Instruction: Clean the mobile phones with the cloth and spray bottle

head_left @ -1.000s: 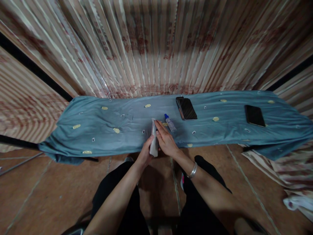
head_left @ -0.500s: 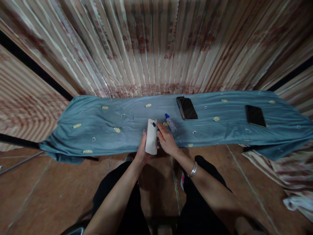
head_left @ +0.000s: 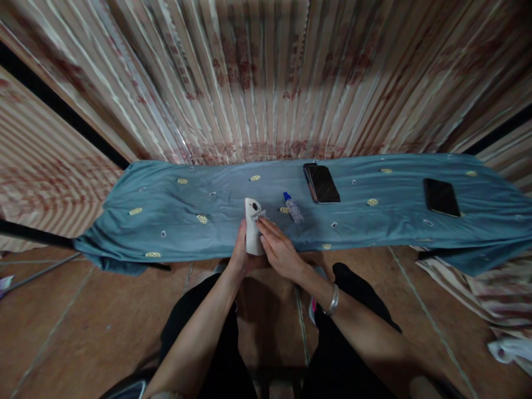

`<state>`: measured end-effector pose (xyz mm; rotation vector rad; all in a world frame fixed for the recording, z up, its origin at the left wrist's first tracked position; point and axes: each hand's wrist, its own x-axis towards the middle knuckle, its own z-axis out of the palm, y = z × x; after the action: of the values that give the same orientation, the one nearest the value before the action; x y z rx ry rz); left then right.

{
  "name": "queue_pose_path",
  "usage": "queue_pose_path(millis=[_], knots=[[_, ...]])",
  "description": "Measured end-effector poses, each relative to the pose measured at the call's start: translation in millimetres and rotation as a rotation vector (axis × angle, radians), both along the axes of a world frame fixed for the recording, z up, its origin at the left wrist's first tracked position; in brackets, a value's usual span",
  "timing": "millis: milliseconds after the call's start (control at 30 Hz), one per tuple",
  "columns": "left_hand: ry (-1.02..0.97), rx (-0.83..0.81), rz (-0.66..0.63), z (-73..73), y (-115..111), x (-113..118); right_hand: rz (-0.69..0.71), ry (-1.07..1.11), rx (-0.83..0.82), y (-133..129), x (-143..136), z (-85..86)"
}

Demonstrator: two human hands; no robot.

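Note:
A white smartphone (head_left: 251, 239) with a dark round camera lens is tilted up in front of me, its back facing me. My left hand (head_left: 238, 256) is wrapped round its left side and lower end. Pressed on the phone's back are the fingers of my right hand (head_left: 281, 250), with a small pale piece of cloth or wipe (head_left: 260, 214) showing at their tips. Just beyond this hand lies a clear bottle with a blue cap (head_left: 294, 210), on its side.
A blue-green cloth with yellow prints (head_left: 224, 221) covers the narrow table. Toward its back lie stacked dark phones (head_left: 325, 185); another dark flat device (head_left: 441, 197) lies at the right. A striped curtain (head_left: 266, 83) hangs close behind. Black poles (head_left: 62, 105) stand at both sides.
My right hand has moved from the phone's right edge onto its back, and the pale piece now shows under the fingers. The phone has shifted slightly left. The view has shifted a little.

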<state>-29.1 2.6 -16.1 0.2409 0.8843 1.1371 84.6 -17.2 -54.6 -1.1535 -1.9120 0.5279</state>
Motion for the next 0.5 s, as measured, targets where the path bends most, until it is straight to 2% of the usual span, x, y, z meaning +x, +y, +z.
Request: queue_pose_path(millis=[267,400,500], knots=[[0.085,-0.003,-0.047,-8.6,-2,2,0.051,-0.027,0.057,-6,-3,11.1],[0.055,0.076,-0.041,-9.0,-7,9,0.013,-0.034,0.049,1,3,10.6],[0.024,0.114,-0.085,-8.3,-13,16,-0.04,-0.039,0.031,8,10,10.7]])
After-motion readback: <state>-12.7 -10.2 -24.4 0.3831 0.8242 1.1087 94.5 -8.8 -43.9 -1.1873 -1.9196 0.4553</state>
